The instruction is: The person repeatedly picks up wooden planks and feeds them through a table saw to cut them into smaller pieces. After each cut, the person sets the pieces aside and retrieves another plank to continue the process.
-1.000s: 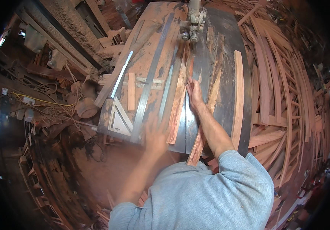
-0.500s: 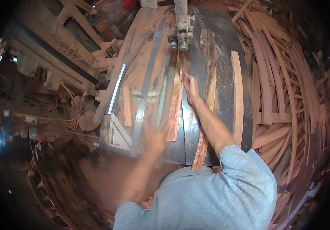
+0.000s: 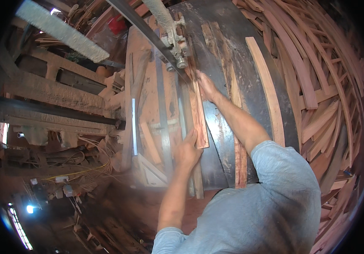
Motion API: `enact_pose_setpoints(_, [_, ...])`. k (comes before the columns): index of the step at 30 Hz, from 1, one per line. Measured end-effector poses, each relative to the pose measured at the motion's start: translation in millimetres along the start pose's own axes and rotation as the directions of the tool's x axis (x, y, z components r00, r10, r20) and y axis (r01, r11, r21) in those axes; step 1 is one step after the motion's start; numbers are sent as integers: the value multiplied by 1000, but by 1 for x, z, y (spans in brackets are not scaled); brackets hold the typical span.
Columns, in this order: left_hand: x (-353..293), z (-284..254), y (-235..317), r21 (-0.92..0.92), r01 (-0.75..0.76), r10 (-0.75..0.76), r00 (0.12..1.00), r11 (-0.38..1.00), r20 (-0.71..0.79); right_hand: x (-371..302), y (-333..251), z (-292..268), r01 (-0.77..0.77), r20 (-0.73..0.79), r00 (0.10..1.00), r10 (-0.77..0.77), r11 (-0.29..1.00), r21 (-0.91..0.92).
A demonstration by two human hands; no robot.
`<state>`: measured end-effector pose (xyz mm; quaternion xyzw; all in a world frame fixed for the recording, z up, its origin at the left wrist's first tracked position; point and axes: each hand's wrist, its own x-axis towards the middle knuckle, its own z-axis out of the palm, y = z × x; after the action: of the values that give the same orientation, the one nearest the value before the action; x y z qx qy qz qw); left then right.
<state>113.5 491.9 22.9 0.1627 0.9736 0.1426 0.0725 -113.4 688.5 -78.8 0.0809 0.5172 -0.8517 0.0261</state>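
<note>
A reddish wooden strip lies lengthwise on the dark steel saw table, its far end at the band saw's blade guide. My left hand presses against the strip's near end, fingers on its left edge. My right hand rests flat on the strip's right side, close to the blade guide. A long metal fence bar runs parallel to the strip on its left.
Another cut strip lies on the table to the right, and a curved pale slat beyond it. Many curved wooden slats are piled at the right. Sawdust-covered machine parts and scrap crowd the left.
The view has shifted, so the table now sits tilted in the picture. My left hand has moved forward to the strip's near end; my right hand stays near the blade guide.
</note>
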Motion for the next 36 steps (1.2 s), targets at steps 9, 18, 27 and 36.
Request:
enact_pose_setpoints(9, [55, -14, 2, 52, 14, -17, 998, 999, 62, 53, -8, -6, 90, -73, 990, -123, 932, -351])
enact_pose_setpoints(18, [96, -10, -7, 110, -18, 22, 999, 994, -31, 84, -31, 1, 122, -23, 982, -188, 719, -684])
enact_pose_setpoints(27, [129, -9, -10, 122, -36, 43, 998, 992, -51, 126, -8, 16, 168, 2, 946, -324, 487, -857])
enact_pose_setpoints(36, [153, -7, -21, 36, -46, 46, 999, 998, -20, 169, -8, 18, 208, 29, 925, -378, 442, -873])
